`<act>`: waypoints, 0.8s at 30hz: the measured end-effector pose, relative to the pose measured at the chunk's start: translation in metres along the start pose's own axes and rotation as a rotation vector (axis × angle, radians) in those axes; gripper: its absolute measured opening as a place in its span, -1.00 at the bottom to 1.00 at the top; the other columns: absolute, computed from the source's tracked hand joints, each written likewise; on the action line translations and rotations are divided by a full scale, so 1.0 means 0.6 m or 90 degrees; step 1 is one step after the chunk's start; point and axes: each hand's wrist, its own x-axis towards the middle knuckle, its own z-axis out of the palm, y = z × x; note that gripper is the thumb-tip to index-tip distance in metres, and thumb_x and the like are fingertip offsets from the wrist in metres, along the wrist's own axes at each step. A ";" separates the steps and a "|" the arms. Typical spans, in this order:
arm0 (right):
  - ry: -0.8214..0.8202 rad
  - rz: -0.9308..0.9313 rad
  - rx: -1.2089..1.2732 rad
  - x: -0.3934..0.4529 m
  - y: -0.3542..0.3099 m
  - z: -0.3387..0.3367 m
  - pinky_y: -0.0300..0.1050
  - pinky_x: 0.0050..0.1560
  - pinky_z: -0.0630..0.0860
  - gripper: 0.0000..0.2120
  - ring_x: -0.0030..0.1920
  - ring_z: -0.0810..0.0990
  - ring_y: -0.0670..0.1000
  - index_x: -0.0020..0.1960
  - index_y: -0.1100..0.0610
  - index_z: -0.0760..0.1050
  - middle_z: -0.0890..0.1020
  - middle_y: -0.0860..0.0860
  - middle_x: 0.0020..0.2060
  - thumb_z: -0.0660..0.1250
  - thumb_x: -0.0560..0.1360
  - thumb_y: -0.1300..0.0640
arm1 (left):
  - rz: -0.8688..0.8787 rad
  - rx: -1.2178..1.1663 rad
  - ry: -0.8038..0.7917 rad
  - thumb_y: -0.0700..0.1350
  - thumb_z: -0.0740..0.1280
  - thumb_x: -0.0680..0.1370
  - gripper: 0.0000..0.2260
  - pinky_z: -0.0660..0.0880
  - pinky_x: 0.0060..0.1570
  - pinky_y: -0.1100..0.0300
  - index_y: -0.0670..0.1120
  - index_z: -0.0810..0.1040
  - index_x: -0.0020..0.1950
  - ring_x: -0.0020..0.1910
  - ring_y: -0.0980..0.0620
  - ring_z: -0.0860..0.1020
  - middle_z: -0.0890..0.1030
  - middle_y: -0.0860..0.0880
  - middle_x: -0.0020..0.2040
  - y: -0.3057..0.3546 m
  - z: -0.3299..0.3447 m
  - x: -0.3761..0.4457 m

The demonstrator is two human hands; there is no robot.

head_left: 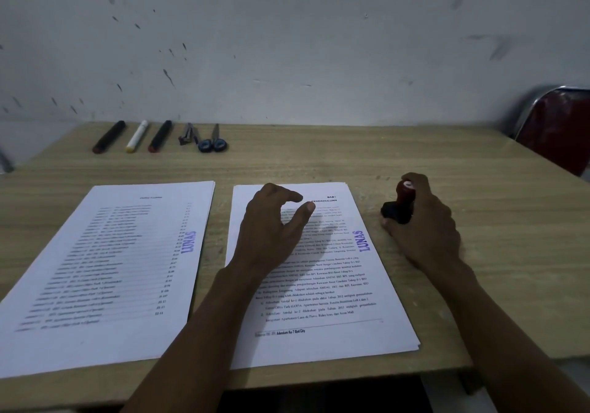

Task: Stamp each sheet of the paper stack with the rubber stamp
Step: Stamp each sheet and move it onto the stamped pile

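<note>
Two paper stacks lie on the wooden desk [319, 160]. The left stack [105, 272] shows a table of contents page with a blue LUNAS stamp mark at its right edge. The right stack [325, 288] shows a text page, also marked LUNAS in blue. My left hand [271, 224] hovers over the right stack's upper part, fingers loosely curved, holding nothing. My right hand [427, 224] grips the rubber stamp [399, 205], red handle and black base, resting on the desk just right of the right stack.
At the desk's far left edge lie three markers [134, 136], a small metal tool [186, 134] and blue-handled scissors [212, 139]. A red chair [555, 125] stands at the right behind the desk. A marked white wall backs the desk.
</note>
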 end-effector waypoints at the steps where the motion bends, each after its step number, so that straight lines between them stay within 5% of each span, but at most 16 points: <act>1: 0.003 -0.001 0.001 0.000 0.001 0.002 0.03 -0.06 0.46 -0.33 0.06 0.55 0.23 0.36 -0.10 0.23 0.57 0.14 0.08 0.51 0.39 0.09 | 0.000 -0.001 0.000 0.05 0.39 0.50 -0.79 0.38 -0.11 0.22 -0.06 0.64 0.02 -0.01 0.12 0.52 0.59 0.03 -0.02 0.001 0.000 0.000; 8: 0.036 0.041 0.035 -0.002 -0.002 0.006 -0.01 -0.07 0.38 -0.11 0.09 0.57 0.22 0.51 -0.16 0.04 0.61 0.08 0.06 0.51 0.38 0.11 | 0.007 0.014 -0.008 0.03 0.40 0.50 -0.79 0.35 -0.02 0.26 -0.07 0.63 0.02 -0.01 0.13 0.50 0.60 0.01 -0.02 0.001 -0.002 -0.002; 15: 0.060 0.086 0.085 -0.002 -0.001 0.010 -0.06 -0.07 0.36 -0.01 0.07 0.59 0.19 0.51 -0.08 0.08 0.57 -0.03 -0.14 0.61 0.27 0.03 | 0.005 0.022 -0.020 0.00 0.41 0.49 -0.80 0.39 0.01 0.21 -0.09 0.63 0.02 -0.01 0.09 0.53 0.60 0.00 -0.02 0.004 -0.002 -0.005; 19: 0.047 0.071 0.152 -0.009 0.005 0.003 -0.09 0.01 0.35 0.09 0.14 0.52 0.16 0.52 0.02 0.07 0.53 0.12 0.07 0.66 0.19 0.10 | 0.002 0.029 -0.030 -0.01 0.42 0.49 -0.80 0.44 0.05 0.12 -0.09 0.63 0.03 0.02 0.03 0.54 0.61 -0.02 0.00 0.004 -0.003 -0.007; 21: 0.079 0.053 0.144 -0.025 0.003 -0.003 -0.12 -0.02 0.33 -0.03 0.14 0.50 0.18 0.41 0.13 0.18 0.47 0.19 0.19 0.67 0.17 0.17 | 0.002 0.040 -0.035 -0.02 0.41 0.49 -0.79 0.44 0.09 0.09 -0.11 0.62 0.05 0.04 0.01 0.54 0.61 -0.03 0.01 0.007 -0.005 -0.007; 24: 0.113 0.026 0.100 -0.064 -0.005 -0.006 -0.11 -0.15 0.35 -0.36 0.02 0.52 0.14 0.10 0.08 0.27 0.43 0.04 0.06 0.63 0.22 0.18 | -0.001 0.061 -0.052 -0.03 0.42 0.49 -0.76 0.42 0.14 0.07 -0.12 0.61 0.09 0.09 -0.03 0.53 0.59 -0.06 0.06 0.011 -0.010 -0.008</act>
